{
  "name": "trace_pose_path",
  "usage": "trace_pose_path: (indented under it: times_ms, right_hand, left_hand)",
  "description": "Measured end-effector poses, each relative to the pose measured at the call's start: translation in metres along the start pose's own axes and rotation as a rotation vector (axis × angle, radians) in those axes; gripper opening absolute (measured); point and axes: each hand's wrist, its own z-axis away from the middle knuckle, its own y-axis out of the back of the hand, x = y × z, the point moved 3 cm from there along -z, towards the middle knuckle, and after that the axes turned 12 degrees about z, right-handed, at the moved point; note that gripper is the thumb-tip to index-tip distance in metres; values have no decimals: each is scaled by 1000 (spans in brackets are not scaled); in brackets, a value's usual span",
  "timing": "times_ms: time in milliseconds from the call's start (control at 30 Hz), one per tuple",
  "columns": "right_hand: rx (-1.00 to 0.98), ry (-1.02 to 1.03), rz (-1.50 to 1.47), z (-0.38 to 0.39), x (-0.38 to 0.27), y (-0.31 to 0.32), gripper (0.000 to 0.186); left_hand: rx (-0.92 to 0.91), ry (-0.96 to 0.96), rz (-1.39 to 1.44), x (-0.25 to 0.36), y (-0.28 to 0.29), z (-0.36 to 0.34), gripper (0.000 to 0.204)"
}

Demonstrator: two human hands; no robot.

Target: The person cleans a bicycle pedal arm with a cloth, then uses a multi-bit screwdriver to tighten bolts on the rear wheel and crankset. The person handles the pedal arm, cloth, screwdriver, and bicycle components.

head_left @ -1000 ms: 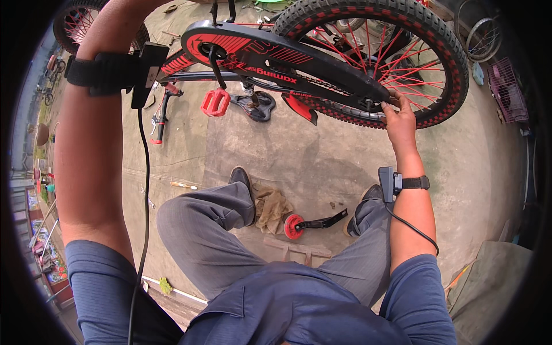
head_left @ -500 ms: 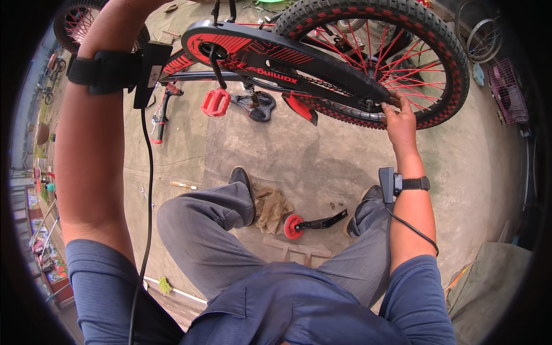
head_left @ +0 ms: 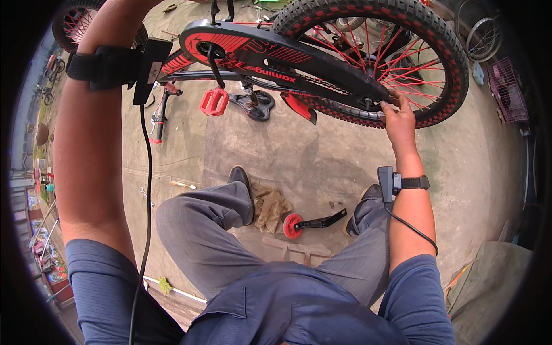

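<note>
A black and red bicycle stands upside down in front of me, its saddle (head_left: 260, 107) and handlebar (head_left: 161, 115) at the ground. My right hand (head_left: 399, 118) is at the hub end of the long black chain guard (head_left: 339, 70), beside the spoked rear wheel (head_left: 456, 86). Its thumb and fingers are closed together near the axle; what lies between them is too small to make out. My left arm reaches up past the crank side and the hand is beyond the upper edge. A red pedal (head_left: 214, 102) hangs from the crank.
Between my feet lie a brown cloth (head_left: 270, 210) and a small red wheel (head_left: 292, 226) on a black bracket. A screwdriver (head_left: 183, 184) and a spanner (head_left: 146, 196) rest on the floor to the left. A pink wire cage (head_left: 508, 89) stands at the far right.
The bicycle's crank and chain guard have shifted very slightly left in the picture. My right hand stays in the same place by the axle.
</note>
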Motion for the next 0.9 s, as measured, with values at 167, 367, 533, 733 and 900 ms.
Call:
trace_pose_path:
  times_ms: [167, 367, 533, 733, 900]
  right_hand:
    - [20, 11, 35, -1, 1, 0, 37]
    - [16, 21, 44, -2, 5, -1, 37]
    - [-3, -12, -10, -1, 3, -2, 37]
    - [5, -2, -4, -1, 2, -2, 36]
    - [3, -3, -12, -1, 3, -3, 35]
  left_hand:
    - [139, -91, -270, 13, -6, 12, 46]
    - [61, 25, -67, 9, 0, 7, 48]
    - [147, -189, -303, 1, -4, 5, 55]
    - [126, -86, -269, -4, 1, 6, 52]
    - [108, -40, -221, -4, 0, 0, 53]
